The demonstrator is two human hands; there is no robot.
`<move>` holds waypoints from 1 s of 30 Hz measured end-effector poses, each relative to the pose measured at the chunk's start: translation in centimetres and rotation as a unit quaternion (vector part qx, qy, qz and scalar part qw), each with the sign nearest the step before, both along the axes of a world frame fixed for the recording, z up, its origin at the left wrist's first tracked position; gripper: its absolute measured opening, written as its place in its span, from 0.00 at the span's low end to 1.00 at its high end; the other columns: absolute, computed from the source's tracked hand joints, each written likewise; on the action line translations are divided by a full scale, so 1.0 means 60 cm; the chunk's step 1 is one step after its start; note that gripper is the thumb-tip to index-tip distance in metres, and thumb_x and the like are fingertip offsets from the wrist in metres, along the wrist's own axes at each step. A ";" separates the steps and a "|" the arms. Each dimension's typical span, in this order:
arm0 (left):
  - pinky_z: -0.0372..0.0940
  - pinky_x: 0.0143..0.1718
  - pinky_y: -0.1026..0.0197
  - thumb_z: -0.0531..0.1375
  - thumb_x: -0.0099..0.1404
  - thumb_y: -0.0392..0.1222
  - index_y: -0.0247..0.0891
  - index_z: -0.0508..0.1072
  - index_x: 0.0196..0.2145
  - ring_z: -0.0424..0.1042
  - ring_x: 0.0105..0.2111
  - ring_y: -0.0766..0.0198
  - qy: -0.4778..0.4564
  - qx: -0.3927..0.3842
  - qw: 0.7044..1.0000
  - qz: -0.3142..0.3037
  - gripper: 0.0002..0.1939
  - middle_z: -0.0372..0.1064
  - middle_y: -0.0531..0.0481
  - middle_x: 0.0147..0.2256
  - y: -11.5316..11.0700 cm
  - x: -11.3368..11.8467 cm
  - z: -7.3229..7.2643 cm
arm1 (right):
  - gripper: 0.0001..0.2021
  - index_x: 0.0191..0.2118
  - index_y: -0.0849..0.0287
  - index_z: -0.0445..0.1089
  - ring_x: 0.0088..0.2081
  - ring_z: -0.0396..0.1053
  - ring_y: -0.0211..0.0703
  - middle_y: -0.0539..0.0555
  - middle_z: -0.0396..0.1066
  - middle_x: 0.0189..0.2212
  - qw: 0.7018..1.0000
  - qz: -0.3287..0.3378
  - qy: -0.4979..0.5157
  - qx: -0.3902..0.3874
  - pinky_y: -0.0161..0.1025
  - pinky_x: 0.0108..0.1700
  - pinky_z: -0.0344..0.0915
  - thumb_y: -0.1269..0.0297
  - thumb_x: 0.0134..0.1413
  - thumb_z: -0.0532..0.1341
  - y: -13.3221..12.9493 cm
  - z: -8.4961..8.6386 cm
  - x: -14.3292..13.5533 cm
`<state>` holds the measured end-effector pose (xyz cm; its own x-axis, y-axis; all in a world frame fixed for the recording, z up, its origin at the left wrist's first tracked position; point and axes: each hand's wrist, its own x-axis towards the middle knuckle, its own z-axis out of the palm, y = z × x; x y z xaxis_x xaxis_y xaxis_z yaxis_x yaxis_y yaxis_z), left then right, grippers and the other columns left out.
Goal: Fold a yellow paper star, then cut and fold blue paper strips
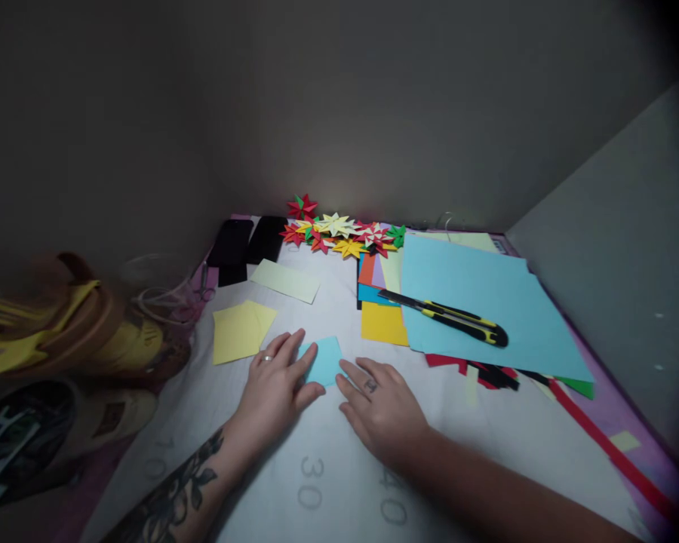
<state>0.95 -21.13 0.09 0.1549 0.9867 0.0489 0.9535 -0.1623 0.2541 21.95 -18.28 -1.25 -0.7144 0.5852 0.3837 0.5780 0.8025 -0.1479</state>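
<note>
A small light-blue square of paper lies flat on the white cloth between my hands. My left hand, with a ring on one finger, rests with fingers spread over the paper's left side. At its right edge, my right hand has its fingertips touching or very close to the paper, fingers stretched out and palm down. Neither hand grips anything. Just left of my left hand are overlapping pale yellow paper squares, and beyond them lies a pale green paper strip.
A black and yellow utility knife lies on large light-blue sheets at right. Red scraps trail nearby. Folded paper stars line the back. Phone-like dark slabs and small scissors sit back left; containers stand left.
</note>
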 end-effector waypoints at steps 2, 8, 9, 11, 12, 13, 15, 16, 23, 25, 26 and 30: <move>0.57 0.51 0.44 0.58 0.61 0.49 0.47 0.66 0.55 0.53 0.58 0.46 0.005 0.001 1.000 0.009 0.24 0.54 0.44 0.61 -0.003 -0.002 0.002 | 0.12 0.45 0.62 0.71 0.47 0.63 0.56 0.57 0.71 0.48 0.999 -0.028 -0.005 0.015 0.50 0.44 0.60 0.67 0.55 0.58 0.001 -0.002 0.010; 0.57 0.50 0.44 0.56 0.62 0.47 0.49 0.67 0.55 0.52 0.59 0.45 0.050 -0.017 0.998 0.033 0.22 0.52 0.44 0.62 -0.006 -0.001 0.008 | 0.14 0.47 0.62 0.71 0.48 0.63 0.54 0.59 0.71 0.48 1.000 -0.023 -0.011 0.017 0.49 0.46 0.60 0.69 0.56 0.57 0.002 -0.002 0.021; 0.57 0.50 0.44 0.56 0.62 0.47 0.48 0.66 0.55 0.51 0.60 0.44 0.058 -0.024 0.997 0.038 0.23 0.51 0.43 0.62 -0.006 0.000 0.011 | 0.14 0.47 0.62 0.70 0.48 0.64 0.53 0.59 0.71 0.48 1.000 -0.022 -0.008 0.009 0.49 0.46 0.60 0.69 0.56 0.57 0.002 -0.002 0.021; 0.56 0.51 0.44 0.56 0.62 0.48 0.47 0.64 0.57 0.50 0.60 0.44 0.073 -0.037 0.996 0.045 0.25 0.49 0.42 0.63 -0.004 0.002 0.016 | 0.14 0.48 0.62 0.70 0.48 0.64 0.52 0.59 0.71 0.48 1.000 -0.027 -0.002 -0.014 0.49 0.47 0.61 0.68 0.56 0.56 0.002 0.001 0.021; 0.56 0.51 0.44 0.56 0.61 0.49 0.47 0.63 0.57 0.49 0.61 0.44 0.079 -0.043 0.995 0.046 0.26 0.48 0.42 0.63 -0.003 0.002 0.019 | 0.14 0.48 0.62 0.70 0.49 0.63 0.52 0.59 0.70 0.48 0.999 -0.034 0.001 -0.025 0.49 0.48 0.60 0.67 0.57 0.56 0.002 0.003 0.020; 0.55 0.51 0.44 0.57 0.61 0.49 0.47 0.63 0.58 0.49 0.61 0.43 0.084 -0.050 0.994 0.046 0.27 0.47 0.42 0.63 -0.003 0.003 0.021 | 0.15 0.48 0.63 0.69 0.50 0.62 0.53 0.59 0.70 0.49 0.998 -0.042 0.003 -0.035 0.49 0.49 0.60 0.66 0.57 0.56 0.001 0.005 0.020; 0.54 0.52 0.44 0.58 0.60 0.51 0.47 0.61 0.59 0.47 0.61 0.43 0.092 -0.062 0.993 0.041 0.30 0.45 0.42 0.64 -0.003 0.003 0.025 | 0.16 0.51 0.62 0.67 0.54 0.59 0.54 0.60 0.67 0.52 0.998 -0.043 0.002 -0.047 0.51 0.53 0.58 0.64 0.57 0.56 -0.003 0.009 0.018; 0.54 0.52 0.44 0.58 0.59 0.52 0.47 0.60 0.60 0.47 0.62 0.43 0.094 -0.064 0.993 0.038 0.31 0.45 0.42 0.64 -0.004 0.003 0.025 | 0.18 0.53 0.61 0.66 0.56 0.57 0.55 0.59 0.65 0.54 0.998 -0.029 -0.001 -0.050 0.52 0.54 0.56 0.63 0.58 0.56 -0.005 0.011 0.017; 0.52 0.55 0.43 0.56 0.59 0.48 0.38 0.61 0.59 0.48 0.61 0.42 0.068 -0.039 0.997 0.008 0.31 0.48 0.38 0.63 -0.003 0.010 0.031 | 0.18 0.51 0.59 0.67 0.60 0.52 0.57 0.59 0.62 0.57 0.996 -0.007 -0.004 -0.084 0.56 0.56 0.55 0.61 0.55 0.59 -0.002 0.010 0.011; 0.53 0.55 0.44 0.56 0.58 0.44 0.36 0.62 0.58 0.50 0.60 0.43 0.050 -0.042 0.998 -0.022 0.29 0.51 0.39 0.62 0.002 0.017 0.039 | 0.12 0.46 0.60 0.70 0.57 0.56 0.56 0.60 0.66 0.53 0.996 -0.023 0.043 -0.075 0.56 0.55 0.57 0.66 0.56 0.57 0.007 0.027 0.014; 0.54 0.54 0.44 0.56 0.58 0.42 0.38 0.63 0.57 0.51 0.60 0.44 0.037 -0.044 0.998 -0.038 0.29 0.52 0.40 0.61 0.006 0.021 0.044 | 0.10 0.43 0.59 0.71 0.55 0.59 0.55 0.59 0.68 0.51 0.994 -0.023 0.075 -0.071 0.55 0.53 0.59 0.69 0.56 0.56 0.009 0.044 0.019; 0.58 0.51 0.47 0.57 0.58 0.42 0.42 0.67 0.53 0.59 0.55 0.47 -0.021 -0.041 0.996 -0.079 0.24 0.61 0.41 0.56 0.025 0.036 0.061 | 0.14 0.47 0.54 0.68 0.41 0.69 0.46 0.56 0.73 0.38 0.977 0.021 0.205 -0.052 0.48 0.45 0.66 0.70 0.57 0.52 -0.016 0.142 0.067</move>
<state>3.12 -19.62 3.73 0.3082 0.9511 -0.0215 0.9060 -0.2865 0.3115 25.96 -19.22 7.28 -0.5371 0.6100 0.5826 0.4203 0.7924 -0.4421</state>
